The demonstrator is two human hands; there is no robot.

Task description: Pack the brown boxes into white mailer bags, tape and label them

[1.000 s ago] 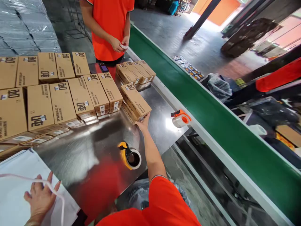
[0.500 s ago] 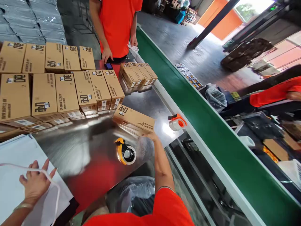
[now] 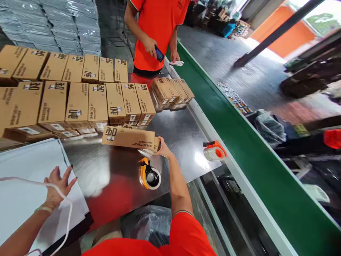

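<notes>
My right hand (image 3: 164, 148) grips the near right end of a brown cardboard box (image 3: 128, 137) printed "BOTTLED JOY", which lies on its side above the metal table (image 3: 106, 185); part of another box shows right behind it. Fingers spread, my left hand (image 3: 59, 187) is over white paper sheets (image 3: 23, 170) at the lower left, and a pale cable (image 3: 69, 209) crosses in front of it. Close to my right forearm sits a yellow and black tape dispenser (image 3: 149, 175). Rows of similar upright boxes (image 3: 77, 103) stand along the left of the table.
A green conveyor belt (image 3: 239, 142) runs along the right. At its edge sits an orange tape dispenser (image 3: 214, 151). A small group of boxes (image 3: 170, 90) stands at the far end, near a person (image 3: 157, 32) in an orange shirt with a handheld device (image 3: 159, 54) and papers.
My right hand has brought the box leftward, towards the rows, and turned it. The view has swung left. The other person has raised the dark device off the table.
</notes>
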